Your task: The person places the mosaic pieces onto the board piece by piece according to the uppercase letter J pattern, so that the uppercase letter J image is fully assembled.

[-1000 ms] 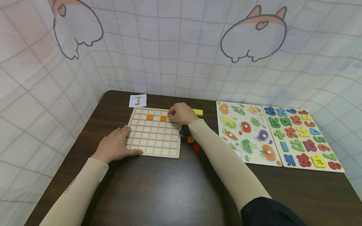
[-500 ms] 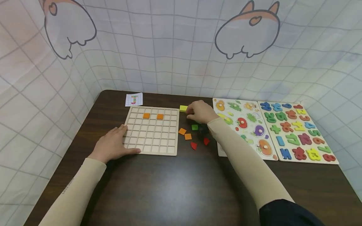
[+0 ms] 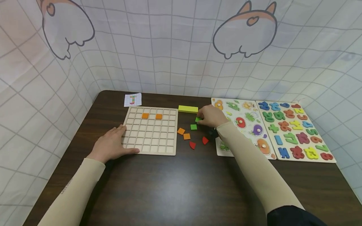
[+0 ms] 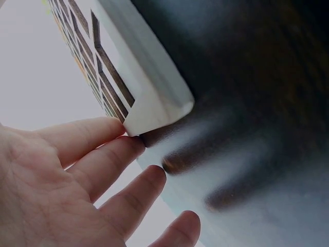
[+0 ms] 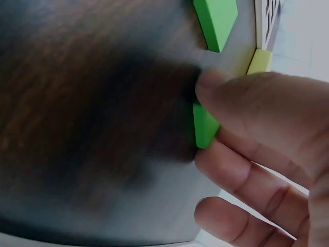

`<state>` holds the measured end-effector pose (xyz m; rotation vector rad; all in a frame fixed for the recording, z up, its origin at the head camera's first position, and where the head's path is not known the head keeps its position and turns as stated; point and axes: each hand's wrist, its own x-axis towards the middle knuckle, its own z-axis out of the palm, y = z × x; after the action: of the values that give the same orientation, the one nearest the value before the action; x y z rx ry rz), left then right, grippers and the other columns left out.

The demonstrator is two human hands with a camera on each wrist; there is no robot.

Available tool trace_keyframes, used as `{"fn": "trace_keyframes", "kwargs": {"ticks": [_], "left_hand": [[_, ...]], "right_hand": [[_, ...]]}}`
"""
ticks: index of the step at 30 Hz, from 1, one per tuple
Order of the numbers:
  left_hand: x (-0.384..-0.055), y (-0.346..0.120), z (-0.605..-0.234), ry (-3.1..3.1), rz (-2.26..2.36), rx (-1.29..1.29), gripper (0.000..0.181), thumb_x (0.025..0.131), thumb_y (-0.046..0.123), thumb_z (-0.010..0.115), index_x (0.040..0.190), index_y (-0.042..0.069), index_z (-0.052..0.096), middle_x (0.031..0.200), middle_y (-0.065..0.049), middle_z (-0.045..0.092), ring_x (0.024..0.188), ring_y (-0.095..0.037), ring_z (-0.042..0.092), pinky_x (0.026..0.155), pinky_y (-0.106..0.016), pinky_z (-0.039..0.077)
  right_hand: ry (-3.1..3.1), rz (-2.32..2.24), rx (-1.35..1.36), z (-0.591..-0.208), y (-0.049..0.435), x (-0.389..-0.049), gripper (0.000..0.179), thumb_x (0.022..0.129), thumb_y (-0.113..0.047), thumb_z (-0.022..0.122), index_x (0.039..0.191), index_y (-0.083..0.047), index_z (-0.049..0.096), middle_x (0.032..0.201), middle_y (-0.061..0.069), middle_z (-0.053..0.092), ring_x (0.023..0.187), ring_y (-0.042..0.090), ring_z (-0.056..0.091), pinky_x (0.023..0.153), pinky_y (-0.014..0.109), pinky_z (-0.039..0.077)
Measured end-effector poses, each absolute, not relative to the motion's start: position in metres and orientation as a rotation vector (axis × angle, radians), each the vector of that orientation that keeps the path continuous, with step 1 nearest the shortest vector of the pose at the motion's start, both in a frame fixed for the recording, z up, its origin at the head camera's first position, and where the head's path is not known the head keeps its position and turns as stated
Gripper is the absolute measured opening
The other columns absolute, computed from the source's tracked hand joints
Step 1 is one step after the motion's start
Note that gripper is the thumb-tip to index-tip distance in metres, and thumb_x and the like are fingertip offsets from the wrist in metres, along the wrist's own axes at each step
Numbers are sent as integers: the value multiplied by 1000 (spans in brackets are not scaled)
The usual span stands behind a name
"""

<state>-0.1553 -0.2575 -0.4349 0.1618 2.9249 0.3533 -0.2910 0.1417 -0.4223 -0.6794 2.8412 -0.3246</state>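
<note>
My left hand [image 3: 108, 144] rests at the left edge of a wooden grid board [image 3: 150, 135], fingers spread and thumb along its front corner. In the left wrist view, fingertips [image 4: 128, 149] touch the board's corner. Two orange square tiles [image 3: 145, 115] sit in cells of the board's second row, a gap between them. To the right of the board, my right hand [image 3: 212, 116] pinches a green square tile [image 5: 205, 127] between thumb and finger, close over the table. Another green tile [image 3: 193, 127] lies just in front of it.
Two loose orange tiles [image 3: 186, 136] and two red rounded pieces [image 3: 192, 145] lie right of the board. A long yellow block [image 3: 188, 109] lies behind. A pattern card [image 3: 132, 99] sits at the back left. Vegetable [image 3: 240, 122] and letter puzzle boards [image 3: 291, 128] lie at the right.
My right hand has moved right, away from the board's upper right cells, to a green tile and now pinches it. The left hand stays at the board. The view has shifted slightly.
</note>
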Motion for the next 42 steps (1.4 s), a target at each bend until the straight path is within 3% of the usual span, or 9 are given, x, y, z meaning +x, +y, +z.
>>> {"fn": "trace_keyframes", "kwargs": {"ticks": [5,13,26,42], "left_hand": [[-155,-261,-434,2926,354,141,129,72,81,75,161,-2,32,166,-30,30,151,-55,32,113,-74,37],[-154,-265,-433,2942,365,140,127,72,81,75,161,0,33,166,-30,31,151,-54,33,112,-73,38],[-151,-264,-435,2958,368,129,126,72,79,77,159,-1,35,165,-28,34,150,-52,36,110,-71,42],[-150,-262,-438,2959,404,141,125,72,79,78,159,0,36,166,-26,35,151,-49,37,108,-69,45]], "right_hand": [[2824,-377,-679,-423,138,-292,27,93,-22,77,118,-12,79,116,8,79,107,25,73,93,45,60],[2838,-489,-712,-421,122,-294,30,91,-19,75,119,-9,78,116,9,76,103,25,70,93,44,59],[2812,-647,-836,-432,57,-296,26,94,-24,78,119,-15,79,114,3,74,104,20,70,91,36,60],[2801,-589,-876,-433,-21,-302,26,97,-24,76,122,-16,78,117,1,78,105,16,71,93,35,60]]}}
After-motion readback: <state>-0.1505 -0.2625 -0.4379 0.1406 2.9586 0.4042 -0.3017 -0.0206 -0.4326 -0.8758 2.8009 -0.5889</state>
